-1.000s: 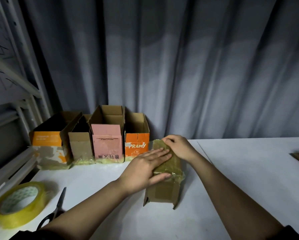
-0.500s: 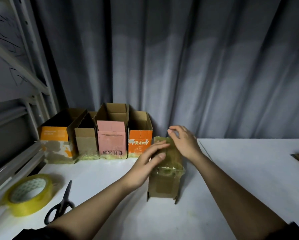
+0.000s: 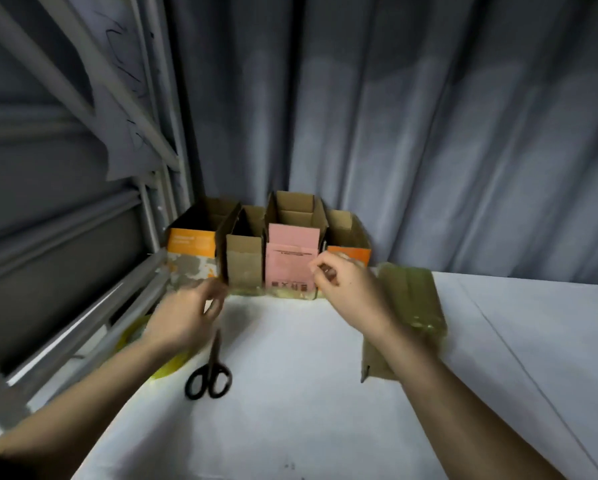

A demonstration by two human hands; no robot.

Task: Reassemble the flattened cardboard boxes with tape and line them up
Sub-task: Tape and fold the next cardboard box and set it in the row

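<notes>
Four upright open boxes stand in a row at the back: an orange-and-white box (image 3: pixel 191 251), a plain brown box (image 3: pixel 244 263), a pink box (image 3: pixel 289 263) and an orange box (image 3: pixel 354 251). A brown box wrapped in tape (image 3: pixel 412 303) lies on its side to their right. My right hand (image 3: pixel 348 289) hovers left of it, in front of the pink and orange boxes, fingers curled with nothing in them. My left hand (image 3: pixel 186 317) is blurred, fingers loosely apart, above the yellow tape roll (image 3: pixel 167 368), which it partly hides. Black scissors (image 3: pixel 209 374) lie beside the roll.
The white table (image 3: pixel 290 420) runs toward me and to the right. A grey metal rack (image 3: pixel 83 306) borders it on the left, close to the tape roll. A grey curtain (image 3: pixel 429 150) hangs behind the boxes.
Both hands have come off the taped box and moved left; the left hand now sits over the tape roll. The box stays lying on the table. My view has swung left.
</notes>
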